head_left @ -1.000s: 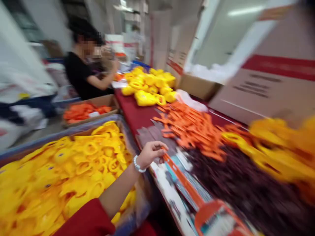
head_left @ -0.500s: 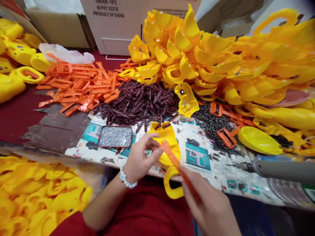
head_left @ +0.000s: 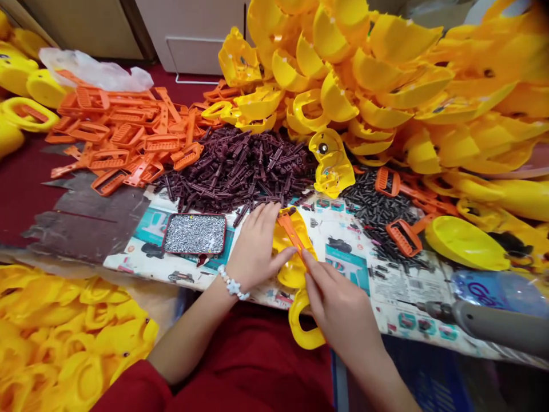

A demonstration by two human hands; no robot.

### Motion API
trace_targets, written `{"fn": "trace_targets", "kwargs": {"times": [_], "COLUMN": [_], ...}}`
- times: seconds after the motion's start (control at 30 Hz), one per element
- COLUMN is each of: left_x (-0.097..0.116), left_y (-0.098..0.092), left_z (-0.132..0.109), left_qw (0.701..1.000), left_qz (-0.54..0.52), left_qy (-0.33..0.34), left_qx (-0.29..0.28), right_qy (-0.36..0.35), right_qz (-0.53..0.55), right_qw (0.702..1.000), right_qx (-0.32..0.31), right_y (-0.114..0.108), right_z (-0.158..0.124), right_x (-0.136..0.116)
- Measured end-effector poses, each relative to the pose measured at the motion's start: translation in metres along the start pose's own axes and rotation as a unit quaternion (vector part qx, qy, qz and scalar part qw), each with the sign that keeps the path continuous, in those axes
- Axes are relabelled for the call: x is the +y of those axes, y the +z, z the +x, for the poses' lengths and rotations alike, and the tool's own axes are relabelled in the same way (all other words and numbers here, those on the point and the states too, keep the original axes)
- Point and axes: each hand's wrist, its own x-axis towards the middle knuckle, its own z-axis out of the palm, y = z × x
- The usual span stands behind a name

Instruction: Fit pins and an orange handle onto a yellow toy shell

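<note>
A yellow plastic shell (head_left: 294, 272) lies open side up at the table's front edge, its ring-shaped handle hanging over the edge. Inside it rests an orange strip (head_left: 291, 230), its lower end pinched by my right hand (head_left: 337, 297). My left hand (head_left: 256, 246), with a beaded bracelet at the wrist, lies against the shell's left side, thumb spread toward the strip and fingertips at the shell's upper left rim. Whether those fingertips hold anything is hidden. Dark brown parts (head_left: 253, 169) are heaped just behind the shell.
A tray of small screws (head_left: 195, 234) sits left of my hands. Orange parts (head_left: 128, 134) pile at back left, yellow shells (head_left: 343, 74) at back right, black pieces (head_left: 377, 212) in front of them. An electric screwdriver (head_left: 493, 323) lies at right; more yellow pieces (head_left: 64, 337) fill the lower left.
The orange strip has come down into the yellow shell with my right hand. My left hand has moved up along the shell, its fingers now stretched forward. The view has tilted down.
</note>
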Motion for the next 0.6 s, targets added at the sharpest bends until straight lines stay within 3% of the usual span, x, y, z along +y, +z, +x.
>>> {"fn": "trace_targets", "kwargs": {"times": [0.13,0.23,0.4,0.5,0.57,0.6], "left_x": [-0.001,0.002,0.005,0.005,0.004,0.004], "left_y": [0.001,0.001,0.0,0.002,0.004,0.005], "left_z": [-0.002,-0.001,0.007,0.009,0.009,0.008], "left_qw": [1.0,1.0,0.992,0.992,0.993,0.994], "left_qz": [0.001,-0.014,-0.022,0.001,0.009,0.012], "left_qy": [0.002,-0.008,-0.087,-0.062,-0.046,-0.038], "left_qx": [-0.001,0.004,0.094,0.105,0.107,0.105], "right_qy": [0.02,0.043,0.182,0.254,0.256,0.237], "right_qz": [-0.003,0.108,0.349,0.411,0.414,0.392], "right_qw": [0.999,0.992,0.914,0.87,0.87,0.887], "right_qx": [-0.041,-0.047,-0.101,-0.101,-0.076,-0.058], "right_y": [0.002,-0.001,-0.004,0.001,0.005,0.007], "right_z": [0.002,0.002,-0.005,-0.012,-0.015,-0.015], "right_x": [0.006,0.013,0.02,0.016,0.01,0.006]}}
